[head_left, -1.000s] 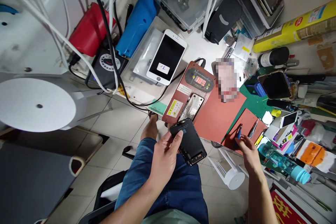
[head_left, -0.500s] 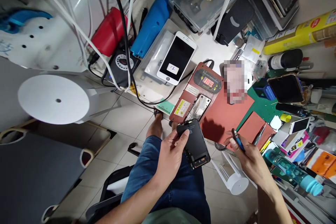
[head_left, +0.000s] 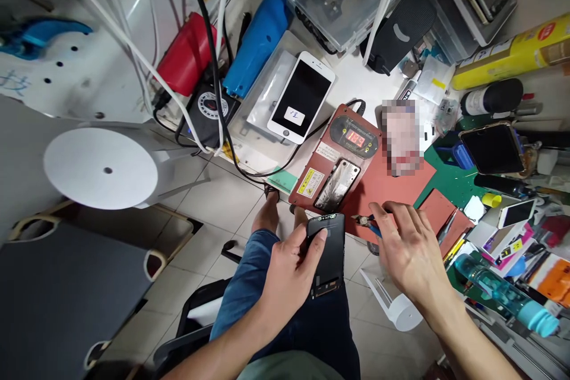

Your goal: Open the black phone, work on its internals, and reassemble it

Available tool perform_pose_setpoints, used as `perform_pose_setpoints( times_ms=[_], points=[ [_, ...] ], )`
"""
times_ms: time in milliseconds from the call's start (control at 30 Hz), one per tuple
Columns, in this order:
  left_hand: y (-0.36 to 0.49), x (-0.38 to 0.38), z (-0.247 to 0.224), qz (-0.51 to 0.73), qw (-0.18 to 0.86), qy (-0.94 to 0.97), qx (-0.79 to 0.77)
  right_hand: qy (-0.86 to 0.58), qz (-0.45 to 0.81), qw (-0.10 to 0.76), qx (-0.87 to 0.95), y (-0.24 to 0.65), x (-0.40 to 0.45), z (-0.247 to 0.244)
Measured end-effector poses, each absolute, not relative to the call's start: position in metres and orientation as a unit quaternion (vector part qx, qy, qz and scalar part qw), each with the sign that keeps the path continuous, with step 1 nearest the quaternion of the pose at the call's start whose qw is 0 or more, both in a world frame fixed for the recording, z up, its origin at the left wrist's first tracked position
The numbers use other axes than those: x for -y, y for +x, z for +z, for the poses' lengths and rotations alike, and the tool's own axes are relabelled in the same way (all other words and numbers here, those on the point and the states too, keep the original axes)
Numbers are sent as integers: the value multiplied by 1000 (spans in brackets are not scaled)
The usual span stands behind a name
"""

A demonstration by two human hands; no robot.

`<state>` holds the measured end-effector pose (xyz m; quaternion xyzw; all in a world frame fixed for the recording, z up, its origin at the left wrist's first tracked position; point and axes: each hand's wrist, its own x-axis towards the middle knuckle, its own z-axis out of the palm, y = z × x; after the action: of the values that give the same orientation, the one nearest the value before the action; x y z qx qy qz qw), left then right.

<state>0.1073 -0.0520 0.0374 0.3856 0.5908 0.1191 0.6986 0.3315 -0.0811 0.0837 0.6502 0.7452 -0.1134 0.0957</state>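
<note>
My left hand (head_left: 291, 264) grips a black phone screen (head_left: 327, 258) by its left edge, thumb on the face turned up to me. It is held above my lap, just off the worktop's front edge. My right hand (head_left: 407, 249), back upward, has its fingers curled over the blue handles of small cutting pliers (head_left: 365, 221). Their jaws point left over the front of the red-brown mat (head_left: 401, 190). The fingertips are partly hidden. Beyond the phone screen, a bare metal phone frame (head_left: 339, 184) lies on a brown heating plate (head_left: 327, 154) with a lit red display.
A white phone (head_left: 303, 95) rests on a clear plastic box left of the heating plate. Black cable (head_left: 240, 172) loops over the worktop edge. Tweezers (head_left: 447, 225) lie on a smaller mat at right, near a blue bottle (head_left: 503, 291). A white stool (head_left: 102, 169) stands left.
My right hand has moved left and turned palm down, bringing the pliers' jaws over the mat's front. The phone screen in my left hand has become more upright and narrower to view.
</note>
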Motion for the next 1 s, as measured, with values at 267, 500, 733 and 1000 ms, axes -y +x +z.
perform_pose_setpoints(
  times_ms=[267, 500, 733, 1000],
  points=[
    [106, 50, 43, 114, 681, 428, -584, 645, -102, 48, -756, 328, 74, 81],
    [106, 55, 41, 106, 650, 482, -578, 633, -82, 57, -768, 324, 71, 79],
    [111, 52, 43, 133, 636, 498, -574, 629, -61, 70, -772, 323, 73, 77],
    [112, 49, 44, 132, 641, 500, -567, 624, -45, 62, -778, 325, 75, 76]
  ],
)
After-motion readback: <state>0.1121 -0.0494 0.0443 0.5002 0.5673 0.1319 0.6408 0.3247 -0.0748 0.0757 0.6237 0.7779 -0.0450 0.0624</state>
